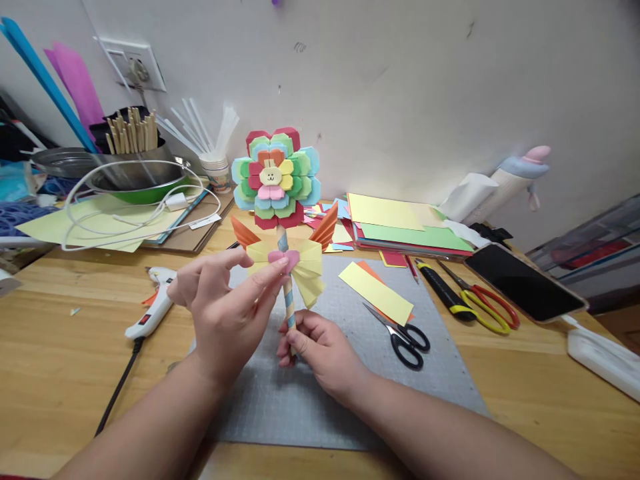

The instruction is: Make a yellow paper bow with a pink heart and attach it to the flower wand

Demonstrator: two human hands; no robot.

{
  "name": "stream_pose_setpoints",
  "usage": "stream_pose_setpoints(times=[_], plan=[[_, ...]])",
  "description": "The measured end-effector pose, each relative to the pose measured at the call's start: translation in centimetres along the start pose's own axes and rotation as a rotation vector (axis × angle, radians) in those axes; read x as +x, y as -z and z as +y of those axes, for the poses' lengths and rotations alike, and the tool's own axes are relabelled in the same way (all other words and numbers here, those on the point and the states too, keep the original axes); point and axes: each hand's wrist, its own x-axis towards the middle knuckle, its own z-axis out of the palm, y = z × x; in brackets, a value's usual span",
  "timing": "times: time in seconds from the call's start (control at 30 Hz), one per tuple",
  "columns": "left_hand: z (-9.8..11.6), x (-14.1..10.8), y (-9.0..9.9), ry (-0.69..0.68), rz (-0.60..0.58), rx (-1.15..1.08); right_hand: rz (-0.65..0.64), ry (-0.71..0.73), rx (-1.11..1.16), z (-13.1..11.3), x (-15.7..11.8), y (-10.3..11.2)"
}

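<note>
A layered paper flower (300,167) in red, green, blue and yellow, with a small smiling face at its centre, stands upright on a blue-and-cream striped stick (289,297). My right hand (323,347) is closed around the lower part of this stick, above the cutting mat. Below the flower, a pale yellow paper bow (311,259) crosses the stick, with a pink paper heart (277,257) at its middle. My left hand (225,303) pinches the heart, index finger on its front and thumb close by. Orange folded wings (326,228) stick out on both sides.
Black-handled scissors (407,343) and yellow paper strips (375,292) lie on the grey cutting mat (345,423). A glue gun (153,310) rests at left. A utility knife (445,290), pliers (483,300) and phone (525,280) are at right. Stacked coloured paper (405,233) lies behind.
</note>
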Motion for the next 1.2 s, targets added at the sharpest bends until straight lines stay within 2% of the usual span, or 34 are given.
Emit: stream_pose_setpoints(times=[0.27, 0.7, 0.87, 1.0, 1.13, 1.2], plan=[[-0.7, -0.3, -0.7, 0.016, 0.026, -0.046, -0.015, -0.014, 0.018, 0.0, 0.0, 0.0], [-0.3, -0.2, -0.5, 0.019, 0.019, -0.049, -0.02, -0.026, 0.026, -0.2, -0.2, -0.1], [0.0, 0.5, 0.3, 0.204, 0.074, -0.102, 0.006, -0.005, 0.007, 0.0, -0.1, 0.0], [0.4, 1.1, 0.8, 0.342, 0.065, -0.193, 0.021, 0.024, -0.014, 0.0, 0.1, 0.2], [0.5, 1.0, 0.7, 0.541, 0.034, -0.472, 0.018, 0.06, -0.009, 0.0, 0.2, 0.3], [0.2, 0.9, 0.5, 0.621, -0.023, -0.657, 0.008, 0.076, -0.001, 0.1, 0.2, 0.3]])
